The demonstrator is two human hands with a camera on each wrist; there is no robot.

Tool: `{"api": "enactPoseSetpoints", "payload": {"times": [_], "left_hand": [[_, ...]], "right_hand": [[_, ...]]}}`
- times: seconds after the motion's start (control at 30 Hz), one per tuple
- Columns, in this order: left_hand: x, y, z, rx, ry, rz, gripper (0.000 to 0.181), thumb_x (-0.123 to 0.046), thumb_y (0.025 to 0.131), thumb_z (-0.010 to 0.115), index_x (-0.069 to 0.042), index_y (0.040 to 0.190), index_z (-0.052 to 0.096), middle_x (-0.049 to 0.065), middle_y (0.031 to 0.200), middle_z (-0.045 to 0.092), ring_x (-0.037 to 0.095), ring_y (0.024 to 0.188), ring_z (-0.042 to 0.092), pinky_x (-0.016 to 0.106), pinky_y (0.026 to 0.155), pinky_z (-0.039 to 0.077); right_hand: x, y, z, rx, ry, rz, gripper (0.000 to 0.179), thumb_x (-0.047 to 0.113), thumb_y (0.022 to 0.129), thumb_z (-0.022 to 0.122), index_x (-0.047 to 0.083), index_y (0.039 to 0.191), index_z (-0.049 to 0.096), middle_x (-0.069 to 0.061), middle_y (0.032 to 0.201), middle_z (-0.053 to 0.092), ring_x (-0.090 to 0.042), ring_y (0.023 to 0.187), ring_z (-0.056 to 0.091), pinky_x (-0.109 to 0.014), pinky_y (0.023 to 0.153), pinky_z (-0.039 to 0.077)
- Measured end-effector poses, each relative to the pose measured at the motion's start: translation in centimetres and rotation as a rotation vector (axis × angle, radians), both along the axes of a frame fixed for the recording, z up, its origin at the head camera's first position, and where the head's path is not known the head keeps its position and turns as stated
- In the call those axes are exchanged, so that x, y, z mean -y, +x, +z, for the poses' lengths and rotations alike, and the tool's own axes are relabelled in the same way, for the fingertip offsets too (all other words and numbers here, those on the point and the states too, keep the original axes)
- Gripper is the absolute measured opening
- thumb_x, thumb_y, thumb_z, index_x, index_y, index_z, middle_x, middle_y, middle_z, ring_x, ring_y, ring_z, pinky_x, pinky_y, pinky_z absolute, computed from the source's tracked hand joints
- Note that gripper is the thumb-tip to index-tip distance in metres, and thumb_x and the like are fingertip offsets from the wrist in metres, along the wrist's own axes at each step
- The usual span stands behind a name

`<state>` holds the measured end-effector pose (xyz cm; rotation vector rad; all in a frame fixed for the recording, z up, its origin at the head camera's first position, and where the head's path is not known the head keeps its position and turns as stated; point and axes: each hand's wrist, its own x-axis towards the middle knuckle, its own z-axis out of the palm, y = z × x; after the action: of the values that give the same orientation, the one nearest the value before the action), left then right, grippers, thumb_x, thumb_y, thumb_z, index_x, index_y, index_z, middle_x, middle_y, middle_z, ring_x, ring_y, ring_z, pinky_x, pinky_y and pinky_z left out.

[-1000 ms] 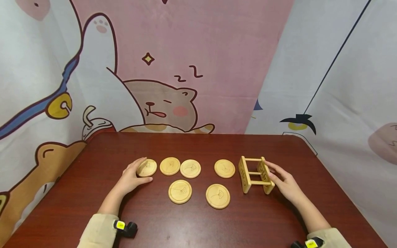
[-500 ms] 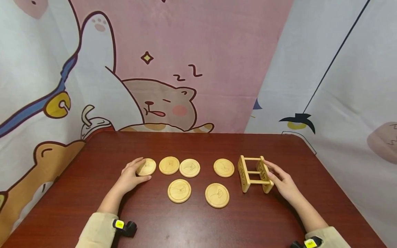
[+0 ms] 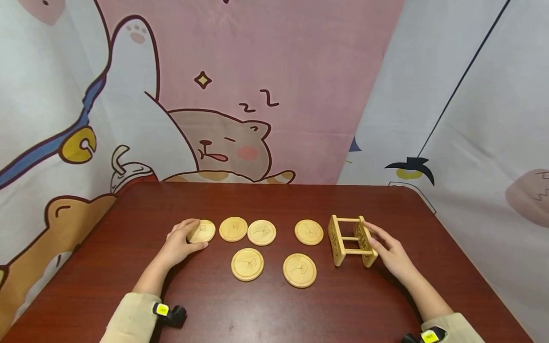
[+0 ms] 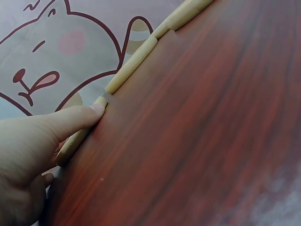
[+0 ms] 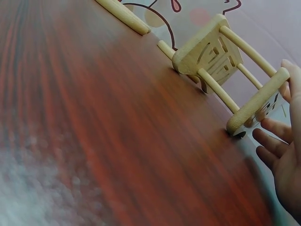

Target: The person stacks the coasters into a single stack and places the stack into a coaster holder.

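Note:
My left hand lies at the leftmost round wooden coaster, thumb along its near edge and fingers round its left and far side. In the left wrist view the thumb presses on the rim of this coaster, which lies flat on the table. At the right, a wooden coaster rack has two carved side panels joined by rods. My right hand touches its right panel, with fingers extended. In the right wrist view the fingers are beside the panel, the lower ones loosely bent.
Several more coasters with an engraved leaf line drawing lie flat between the hands, among them a middle one, a near one and one beside the rack. The reddish-brown table meets a cartoon-printed cloth behind.
The view shifts very slightly. Both hands, the coasters and the rack keep practically the same places.

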<state>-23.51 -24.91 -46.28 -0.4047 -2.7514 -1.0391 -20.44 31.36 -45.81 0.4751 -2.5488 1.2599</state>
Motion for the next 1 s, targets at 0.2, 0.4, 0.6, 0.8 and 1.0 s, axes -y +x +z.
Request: {"api": "enactPoseSetpoints", "payload": {"times": [0.2, 0.4, 0.6, 0.8, 1.0], "left_hand": [[0.1, 0.0, -0.1, -0.015, 0.020, 0.018, 0.076, -0.025, 0.074, 0.083, 0.009, 0.133, 0.050, 0.025, 0.131, 0.048, 0.042, 0.119, 0.037, 0.060, 0.092, 0.023], [0.0, 0.1, -0.1, -0.028, 0.056, 0.032, 0.076, -0.024, 0.073, 0.083, 0.010, 0.133, 0.049, 0.023, 0.129, 0.047, 0.041, 0.117, 0.036, 0.057, 0.090, 0.023], [-0.3, 0.1, 0.1, -0.031, 0.095, 0.042, 0.079, -0.022, 0.071, 0.085, 0.009, 0.134, 0.048, 0.019, 0.127, 0.047, 0.037, 0.115, 0.035, 0.054, 0.089, 0.023], [-0.5, 0.2, 0.6, -0.037, 0.106, 0.051, 0.080, -0.022, 0.071, 0.085, 0.008, 0.135, 0.049, 0.017, 0.126, 0.047, 0.036, 0.113, 0.035, 0.052, 0.088, 0.024], [-1.1, 0.4, 1.3, -0.045, 0.117, 0.047, 0.080, -0.023, 0.070, 0.086, 0.008, 0.134, 0.049, 0.016, 0.126, 0.047, 0.034, 0.113, 0.035, 0.052, 0.088, 0.024]], "right_hand": [[-0.1, -0.3, -0.4, -0.013, -0.004, -0.001, 0.041, 0.005, 0.099, 0.050, 0.003, 0.140, 0.047, -0.020, 0.132, 0.051, 0.001, 0.115, 0.043, -0.015, 0.087, 0.031], [0.0, 0.0, 0.0, -0.009, -0.009, 0.007, 0.042, 0.009, 0.100, 0.049, 0.008, 0.141, 0.046, -0.015, 0.131, 0.052, 0.002, 0.114, 0.043, -0.014, 0.087, 0.031], [0.1, 0.1, 0.2, 0.008, -0.004, 0.003, 0.042, 0.014, 0.101, 0.049, 0.013, 0.142, 0.047, -0.012, 0.133, 0.052, 0.003, 0.115, 0.042, -0.017, 0.087, 0.033], [0.1, 0.2, 0.2, 0.003, -0.001, 0.009, 0.042, 0.013, 0.100, 0.049, 0.012, 0.142, 0.046, -0.014, 0.132, 0.052, 0.002, 0.115, 0.043, -0.018, 0.087, 0.034], [0.1, 0.1, 0.2, 0.006, 0.004, 0.000, 0.042, 0.014, 0.100, 0.049, 0.012, 0.142, 0.046, -0.013, 0.130, 0.053, 0.001, 0.115, 0.044, -0.018, 0.087, 0.034]]}}
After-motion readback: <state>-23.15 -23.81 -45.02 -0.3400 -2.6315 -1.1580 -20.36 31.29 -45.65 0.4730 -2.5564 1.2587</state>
